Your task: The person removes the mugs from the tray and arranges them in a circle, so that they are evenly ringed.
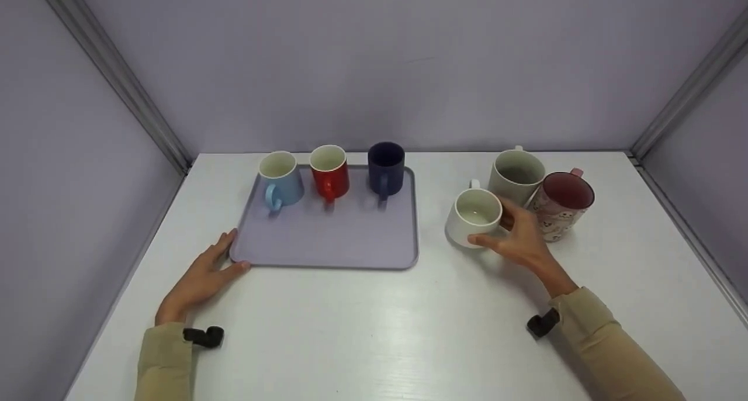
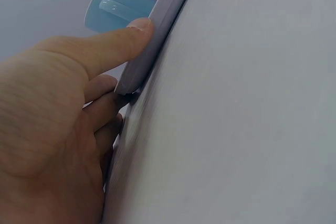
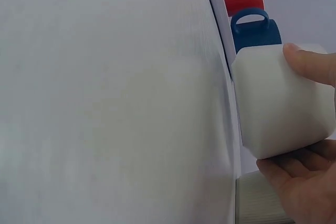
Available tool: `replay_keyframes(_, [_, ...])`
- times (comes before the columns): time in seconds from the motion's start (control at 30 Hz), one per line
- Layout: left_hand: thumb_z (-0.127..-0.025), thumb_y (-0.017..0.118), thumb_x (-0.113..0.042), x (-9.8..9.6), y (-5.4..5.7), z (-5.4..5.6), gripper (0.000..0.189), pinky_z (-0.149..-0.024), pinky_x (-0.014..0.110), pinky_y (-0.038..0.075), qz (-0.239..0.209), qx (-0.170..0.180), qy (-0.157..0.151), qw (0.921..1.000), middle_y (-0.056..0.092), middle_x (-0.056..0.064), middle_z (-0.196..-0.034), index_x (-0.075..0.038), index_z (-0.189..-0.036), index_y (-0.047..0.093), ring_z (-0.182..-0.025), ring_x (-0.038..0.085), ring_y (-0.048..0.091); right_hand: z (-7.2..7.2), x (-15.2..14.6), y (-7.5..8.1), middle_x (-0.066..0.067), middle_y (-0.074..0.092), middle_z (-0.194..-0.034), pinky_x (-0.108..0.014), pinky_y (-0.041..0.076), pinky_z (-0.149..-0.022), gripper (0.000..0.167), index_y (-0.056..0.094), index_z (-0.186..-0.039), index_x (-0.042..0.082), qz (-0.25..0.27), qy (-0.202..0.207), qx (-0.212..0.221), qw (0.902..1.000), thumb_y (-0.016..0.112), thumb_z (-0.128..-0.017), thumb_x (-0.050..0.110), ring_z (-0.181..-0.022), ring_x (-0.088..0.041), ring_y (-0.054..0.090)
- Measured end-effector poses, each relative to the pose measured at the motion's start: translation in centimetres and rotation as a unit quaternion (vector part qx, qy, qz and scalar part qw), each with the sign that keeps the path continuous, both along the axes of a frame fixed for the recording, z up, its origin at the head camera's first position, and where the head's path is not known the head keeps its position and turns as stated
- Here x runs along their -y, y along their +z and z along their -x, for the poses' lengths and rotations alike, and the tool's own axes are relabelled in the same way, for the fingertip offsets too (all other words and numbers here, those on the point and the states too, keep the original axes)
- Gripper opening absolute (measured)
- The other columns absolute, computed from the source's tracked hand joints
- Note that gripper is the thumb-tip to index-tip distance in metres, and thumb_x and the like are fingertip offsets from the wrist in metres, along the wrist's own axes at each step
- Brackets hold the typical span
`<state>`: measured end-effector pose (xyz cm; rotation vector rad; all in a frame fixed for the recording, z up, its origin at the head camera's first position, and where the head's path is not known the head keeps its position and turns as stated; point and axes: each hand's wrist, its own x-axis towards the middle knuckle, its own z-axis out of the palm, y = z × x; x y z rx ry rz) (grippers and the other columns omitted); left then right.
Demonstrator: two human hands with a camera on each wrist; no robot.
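Right fingers around white mug

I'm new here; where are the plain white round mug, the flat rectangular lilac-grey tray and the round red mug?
Plain white round mug (image 3: 283,103), right wrist view: outer side wall.
Flat rectangular lilac-grey tray (image 1: 330,237), head view: bare upper surface.
Round red mug (image 1: 340,179), head view: outer wall beside the handle.
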<state>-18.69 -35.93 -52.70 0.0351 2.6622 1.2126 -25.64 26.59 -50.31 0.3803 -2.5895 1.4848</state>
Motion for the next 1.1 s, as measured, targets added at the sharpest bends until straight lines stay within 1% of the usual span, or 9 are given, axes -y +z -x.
replay_keyframes(0.23, [-0.104, 0.067, -0.051, 0.2, -0.1, 0.0, 0.092, -0.129, 0.073, 0.006, -0.002, -0.007, -0.006, 1.0, 0.004, 0.021, -0.179, -0.018, -0.173, 0.017, -0.164, 0.05, 0.0, -0.1, -0.3, 0.0, -0.023, 0.068, -0.138, -0.052, 0.052, -0.114, 0.091, 0.056, -0.149, -0.001, -0.018, -0.01, 0.004, 0.9998, 0.102, -0.073, 0.017, -0.13, -0.039, 0.067])
replay_keyframes(0.47, [-0.104, 0.067, -0.051, 0.3, -0.1, 0.0, 0.092, -0.129, 0.073, 0.005, -0.004, -0.002, -0.004, 1.0, 0.003, 0.021, -0.179, -0.019, -0.173, 0.016, -0.164, 0.05, -0.001, -0.2, -0.5, -0.1, -0.026, 0.065, -0.142, -0.053, 0.049, -0.117, 0.094, 0.053, -0.152, -0.002, -0.016, -0.004, 0.011, 0.9998, 0.101, -0.073, 0.015, -0.133, -0.042, 0.064])
replay_keyframes(0.53, [-0.104, 0.068, -0.051, 0.2, -0.1, 0.0, 0.092, -0.129, 0.073, 0.005, -0.003, -0.001, -0.003, 1.0, 0.004, 0.021, -0.179, -0.019, -0.173, 0.017, -0.164, 0.05, 0.0, -0.1, -0.6, -0.3, -0.025, 0.065, -0.143, -0.043, 0.051, -0.117, 0.093, 0.054, -0.152, -0.001, -0.017, -0.006, 0.012, 0.9998, 0.101, -0.073, 0.015, -0.134, -0.04, 0.064])
replay_keyframes(0.63, [-0.104, 0.068, -0.05, 0.2, 0.0, 0.0, 0.092, -0.13, 0.072, 0.005, -0.007, -0.002, -0.003, 1.0, 0.004, 0.021, -0.179, -0.019, -0.173, 0.017, -0.164, 0.05, -0.001, 0.0, -0.9, -0.5, -0.023, 0.065, -0.144, -0.019, 0.048, -0.111, 0.092, 0.054, -0.152, 0.0, -0.017, -0.007, 0.018, 0.9997, 0.1, -0.074, 0.016, -0.135, -0.037, 0.063])
replay_keyframes(0.73, [-0.104, 0.068, -0.05, 0.2, 0.0, 0.0, 0.092, -0.13, 0.072, 0.005, -0.009, -0.002, -0.003, 1.0, 0.003, 0.021, -0.179, -0.019, -0.173, 0.017, -0.164, 0.049, -0.001, 0.0, -1.0, -0.6, -0.023, 0.064, -0.145, -0.024, 0.048, -0.115, 0.091, 0.053, -0.153, 0.0, -0.017, -0.003, 0.022, 0.9996, 0.099, -0.076, 0.016, -0.136, -0.038, 0.062])
replay_keyframes(0.8, [-0.103, 0.068, -0.051, 0.2, 0.0, 0.0, 0.092, -0.13, 0.072, 0.005, -0.008, -0.003, -0.004, 1.0, 0.004, 0.021, -0.179, -0.019, -0.173, 0.017, -0.165, 0.049, 0.0, 0.0, -1.1, -0.5, -0.024, 0.062, -0.146, -0.038, 0.048, -0.12, 0.092, 0.051, -0.154, -0.001, -0.013, 0.003, 0.027, 0.9995, 0.098, -0.078, 0.015, -0.138, -0.039, 0.06])
replay_keyframes(0.87, [-0.103, 0.068, -0.052, 0.1, 0.0, 0.0, 0.092, -0.13, 0.072, 0.004, -0.008, -0.004, -0.004, 1.0, 0.004, 0.021, -0.179, -0.018, -0.173, 0.017, -0.165, 0.049, 0.0, -0.1, -1.1, -0.4, -0.025, 0.061, -0.147, -0.054, 0.044, -0.122, 0.092, 0.049, -0.155, -0.002, -0.015, 0.009, 0.03, 0.9994, 0.098, -0.078, 0.014, -0.14, -0.04, 0.058])
replay_keyframes(0.97, [-0.103, 0.068, -0.052, 0.1, -0.1, 0.0, 0.093, -0.13, 0.072, 0.004, -0.01, -0.005, -0.003, 0.9999, 0.004, 0.021, -0.179, -0.018, -0.173, 0.018, -0.165, 0.049, 0.0, -0.1, -1.2, -0.2, -0.027, 0.059, -0.148, -0.055, 0.043, -0.122, 0.093, 0.047, -0.156, -0.004, -0.019, 0.014, 0.03, 0.9993, 0.097, -0.079, 0.014, -0.142, -0.043, 0.057])
replay_keyframes(1.1, [-0.103, 0.069, -0.052, 0.1, 0.0, 0.0, 0.093, -0.13, 0.072, 0.003, -0.014, 0.003, 0.0, 0.9999, 0.003, 0.02, -0.179, -0.019, -0.173, 0.017, -0.165, 0.049, -0.002, -0.8, -0.9, 0.3, -0.028, 0.061, -0.146, -0.055, 0.046, -0.119, 0.093, 0.049, -0.153, -0.005, -0.025, -0.008, 0.02, 0.9995, 0.098, -0.078, 0.017, -0.139, -0.045, 0.058])
